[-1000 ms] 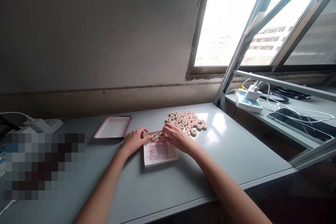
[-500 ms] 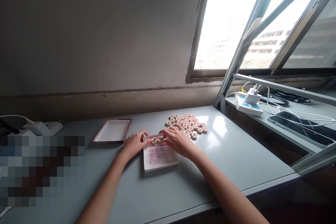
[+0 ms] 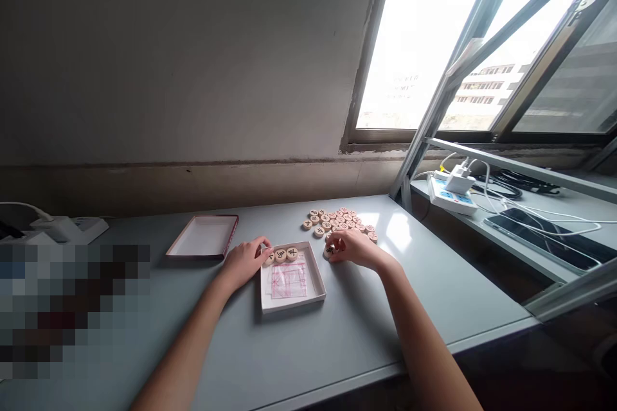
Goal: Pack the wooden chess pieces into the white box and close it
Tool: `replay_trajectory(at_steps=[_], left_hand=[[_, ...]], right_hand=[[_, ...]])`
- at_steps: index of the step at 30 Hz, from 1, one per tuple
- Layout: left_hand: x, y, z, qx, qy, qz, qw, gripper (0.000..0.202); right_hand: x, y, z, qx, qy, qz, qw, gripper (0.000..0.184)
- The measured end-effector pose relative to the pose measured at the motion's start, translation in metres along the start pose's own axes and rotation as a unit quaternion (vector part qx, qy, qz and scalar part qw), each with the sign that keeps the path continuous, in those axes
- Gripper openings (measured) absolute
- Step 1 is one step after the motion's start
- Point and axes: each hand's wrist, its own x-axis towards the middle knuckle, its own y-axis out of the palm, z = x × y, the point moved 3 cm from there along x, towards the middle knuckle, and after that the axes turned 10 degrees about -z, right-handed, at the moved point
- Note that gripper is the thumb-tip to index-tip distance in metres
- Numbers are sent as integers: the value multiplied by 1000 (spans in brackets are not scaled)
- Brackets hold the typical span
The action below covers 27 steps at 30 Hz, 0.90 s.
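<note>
A shallow white box (image 3: 315,284) lies on the grey table (image 3: 308,340) with a folded pink-lined sheet (image 3: 288,279) inside. Three round wooden chess pieces (image 3: 280,254) sit in a row along its far edge. My left hand (image 3: 246,259) rests on the box's far left corner, fingers curled against the leftmost piece. My right hand (image 3: 353,248) is just right of the box, at the near edge of a heap of several wooden pieces (image 3: 337,221), its fingers closed round a piece (image 3: 330,249).
The box lid (image 3: 204,237) lies open to the left. A power strip (image 3: 72,228) sits far left beside a blurred patch. On the right, a lower shelf (image 3: 525,231) holds another power strip (image 3: 451,193), cables and a dark tablet (image 3: 535,230) under the open window.
My right hand left the box's far edge and moved right to the heap, closing on a piece. A third piece now sits in the box row. The left hand stayed put.
</note>
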Motion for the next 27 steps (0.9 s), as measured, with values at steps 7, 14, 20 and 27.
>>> replay_trajectory(at_steps=[7, 14, 20, 27], left_hand=[[-1, 0, 1, 7, -1, -12, 1000, 26], [-1, -1, -1, 10, 0, -8, 1000, 28], [-1, -2, -2, 0, 8, -11, 1000, 28], [-1, -1, -1, 16, -1, -10, 1000, 28]], right_hand=[[0, -1, 33, 70, -95, -89, 989, 26], [2, 17, 48, -59, -151, -139, 977, 17], [2, 20, 49, -90, -149, -159, 972, 17], [0, 21, 59, -109, -152, -175, 967, 12]])
